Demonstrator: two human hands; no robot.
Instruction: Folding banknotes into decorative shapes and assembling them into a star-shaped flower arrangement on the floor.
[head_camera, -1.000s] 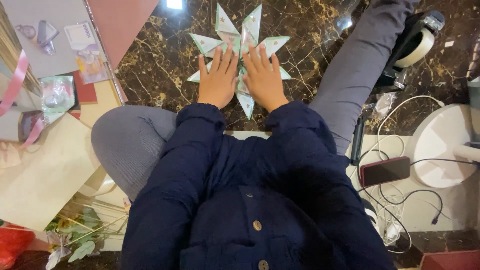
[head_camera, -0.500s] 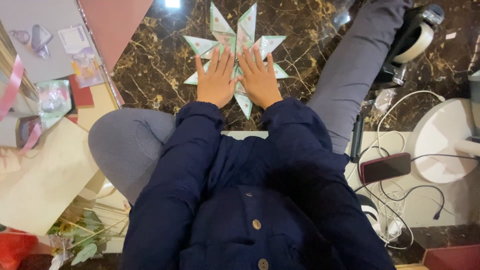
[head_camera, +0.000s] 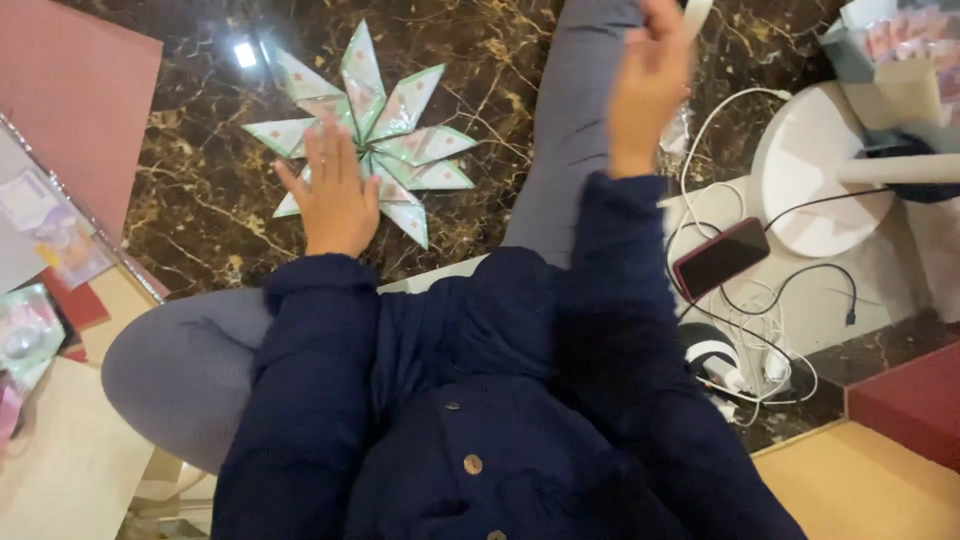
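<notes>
Left hand (head_camera: 335, 195), fingers spread flat, presses the lower-left points of a folded paper star (head_camera: 372, 140) lying on the glossy dark marble floor (head_camera: 200, 190). Right hand (head_camera: 648, 85), raised over the grey-trousered leg (head_camera: 575, 130), is blurred; its grip cannot be judged.

Paper star (head_camera: 375, 140) left of phone (head_camera: 721, 258)

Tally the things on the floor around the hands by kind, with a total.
Folded paper star: 1, under the left hand
Phone: 1, right of the raised right hand
White round base: 1
Cable tangle: 1
Pink sheet: 1
Total: 5
</notes>
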